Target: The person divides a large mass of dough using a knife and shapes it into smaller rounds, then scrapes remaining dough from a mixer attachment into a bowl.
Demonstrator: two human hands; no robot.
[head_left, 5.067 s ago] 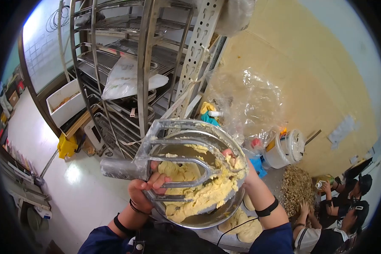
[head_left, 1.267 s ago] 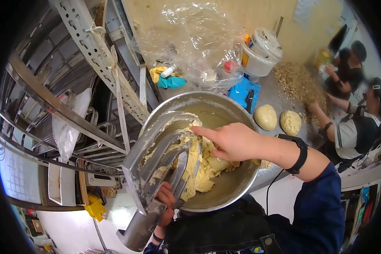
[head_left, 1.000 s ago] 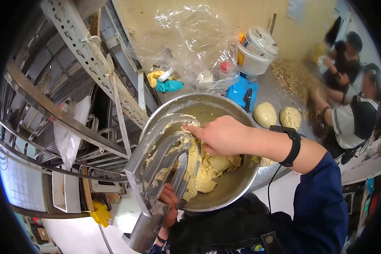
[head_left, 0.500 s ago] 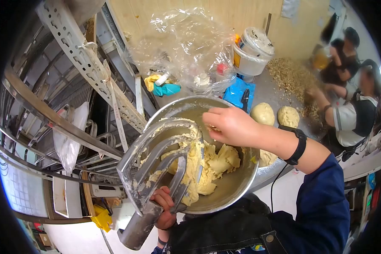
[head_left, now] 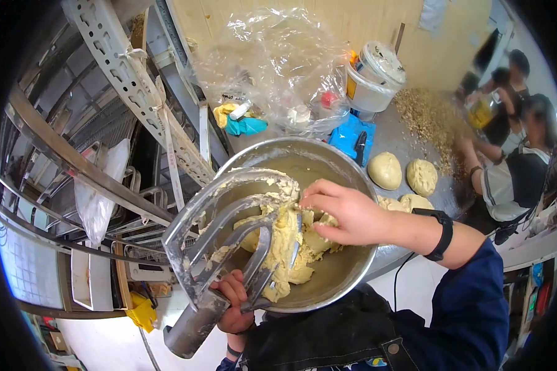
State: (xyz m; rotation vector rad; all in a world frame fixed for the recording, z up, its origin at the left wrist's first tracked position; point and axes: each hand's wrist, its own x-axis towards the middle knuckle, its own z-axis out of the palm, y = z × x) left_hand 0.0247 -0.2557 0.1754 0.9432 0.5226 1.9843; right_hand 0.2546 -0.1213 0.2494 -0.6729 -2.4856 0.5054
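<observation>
My left hand [head_left: 234, 302] is wrapped round the lower part of a metal mixer paddle [head_left: 195, 250], close to its shaft. Pale yellow dough [head_left: 286, 238] clings thickly to the paddle's right side. The paddle is tilted over a steel mixing bowl [head_left: 366, 256], and more dough [head_left: 319, 241] lies inside. My right hand [head_left: 343, 213] reaches over the bowl with thumb and fingers apart, fingertips at the dough-coated edge of the paddle. Part of the dough in the bowl is hidden behind the paddle and this hand.
Dough balls [head_left: 384, 170] sit on the metal table [head_left: 395, 139] right of the bowl. Behind are a clear plastic bag [head_left: 284, 68], a blue packet [head_left: 350, 136] and white tubs [head_left: 372, 89]. A metal rack [head_left: 117, 80] stands left. Two people [head_left: 517, 179] work at right beside chopped nuts [head_left: 424, 117].
My right hand has turned, its fingers and thumb spreading from a curled grip, and moved slightly lower at the paddle's edge. The paddle in my left hand has shifted slightly left.
</observation>
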